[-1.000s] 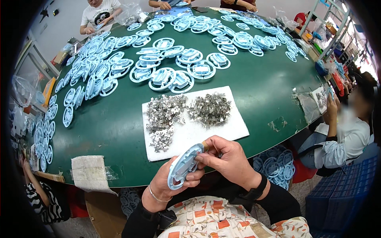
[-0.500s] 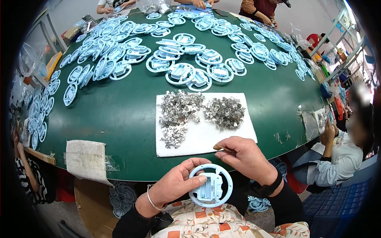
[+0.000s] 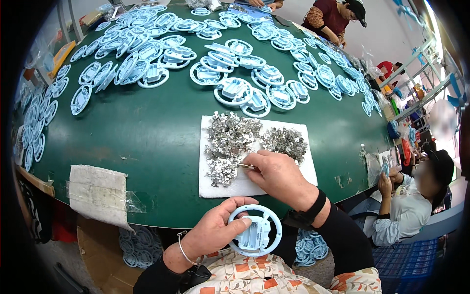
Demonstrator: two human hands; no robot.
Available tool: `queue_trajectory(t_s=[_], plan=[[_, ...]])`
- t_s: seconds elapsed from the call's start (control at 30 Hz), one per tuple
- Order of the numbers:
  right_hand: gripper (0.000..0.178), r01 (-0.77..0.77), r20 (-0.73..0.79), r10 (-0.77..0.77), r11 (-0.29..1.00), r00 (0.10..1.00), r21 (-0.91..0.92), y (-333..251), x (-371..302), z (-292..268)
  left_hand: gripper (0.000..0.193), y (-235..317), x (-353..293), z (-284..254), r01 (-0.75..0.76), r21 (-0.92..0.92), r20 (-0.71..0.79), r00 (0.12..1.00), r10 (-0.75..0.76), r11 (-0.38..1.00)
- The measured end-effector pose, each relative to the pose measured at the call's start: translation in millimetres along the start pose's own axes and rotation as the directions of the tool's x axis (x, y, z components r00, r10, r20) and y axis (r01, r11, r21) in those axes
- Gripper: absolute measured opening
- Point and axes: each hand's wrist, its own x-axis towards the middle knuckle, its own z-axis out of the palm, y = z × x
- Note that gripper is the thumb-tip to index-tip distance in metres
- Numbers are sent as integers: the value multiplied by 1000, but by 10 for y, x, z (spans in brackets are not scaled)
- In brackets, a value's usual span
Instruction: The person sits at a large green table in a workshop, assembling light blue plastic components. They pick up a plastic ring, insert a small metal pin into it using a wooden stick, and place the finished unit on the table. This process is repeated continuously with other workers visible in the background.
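My left hand (image 3: 215, 228) grips a light blue plastic toy steering wheel (image 3: 262, 236) by its left side, thumb on the inner housing. The wheel is held above my lap, its hollow rectangular compartment facing up. Over a white foam board (image 3: 245, 190), my right hand (image 3: 279, 175) pinches a thin, slender tool (image 3: 246, 166), whose exact kind is hard to make out. Its tip is at the right edge of the lower left heap of small shiny metal clips (image 3: 222, 171). A larger clip heap (image 3: 230, 131) lies behind it, and a darker heap (image 3: 289, 142) is partly hidden by my right hand.
Many blue toy wheels (image 3: 235, 91) cover the far part of the green table (image 3: 156, 142). A white pad (image 3: 98, 192) is taped at the front left edge. More wheels lie in a cardboard box (image 3: 100, 245) below. A co-worker (image 3: 409, 206) sits at the right; others work across the table.
My right hand has moved left and forward, from above the board's front edge to the metal clips. My left hand still holds the toy wheel. The view has shifted slightly.
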Motion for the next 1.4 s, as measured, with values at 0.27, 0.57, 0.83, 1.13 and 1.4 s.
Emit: queue_trajectory(t_s=[0.27,0.57,0.83,1.13,1.4], plan=[[16,-48,-27,51,996,998,81,76,-23,-21,42,20,64,-22,5,74,39,999,-8,997],[16,-37,17,36,998,999,43,91,-35,31,40,7,69,-24,-12,142,32,999,7,990],[15,44,-92,-44,999,995,-7,146,-9,118,39,-44,92,-21,-16,154,19,1000,13,988],[11,-36,21,30,914,999,405,102,-186,-115,35,33,98,48,-82,330,-133,982,132,940],[12,-70,118,12,863,993,501,-52,-502,-369,30,98,273,143,-156,640,-113,950,293,753]])
